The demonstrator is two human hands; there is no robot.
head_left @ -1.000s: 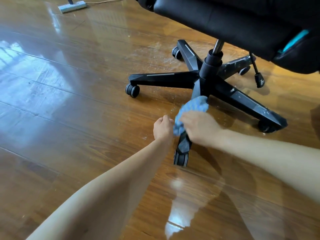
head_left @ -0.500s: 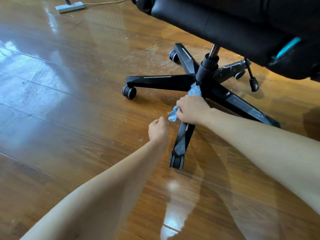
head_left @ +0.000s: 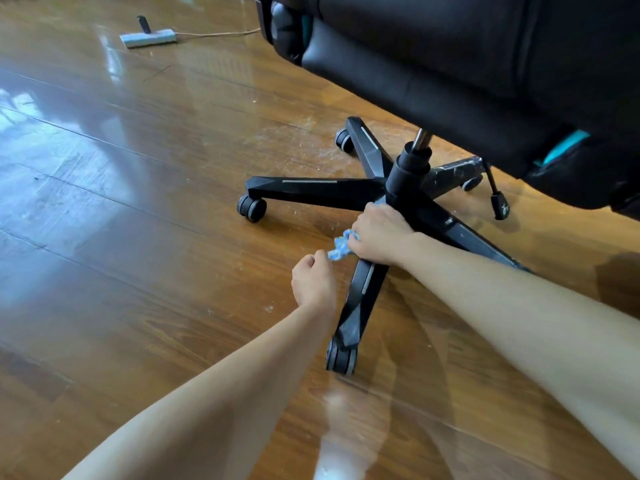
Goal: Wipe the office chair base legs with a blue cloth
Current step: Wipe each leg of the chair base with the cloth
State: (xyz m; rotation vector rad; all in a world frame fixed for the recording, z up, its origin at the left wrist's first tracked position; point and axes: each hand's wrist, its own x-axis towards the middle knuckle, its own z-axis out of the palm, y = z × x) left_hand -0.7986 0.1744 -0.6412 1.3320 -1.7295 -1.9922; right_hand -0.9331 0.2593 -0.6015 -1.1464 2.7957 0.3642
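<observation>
right hand (head_left: 379, 233) slid up the leg (head_left: 363, 292) — blue cloth (head_left: 341, 247) bunched.

Crumpled blue cloth (head_left: 341, 247): we see one tuft only; the rest lies under the right hand (head_left: 381, 233) that grips it.
Left hand (head_left: 313, 282): fingers curl away from us; we cannot tell whether they pinch the cloth's tip.
Black five-legged plastic chair base (head_left: 311, 190): the right hand covers the near leg's top; the right leg's end lies behind the forearm.
Black padded chair seat (head_left: 485, 64): cut off by the top and right edges; it hides the far leg's root.
</observation>
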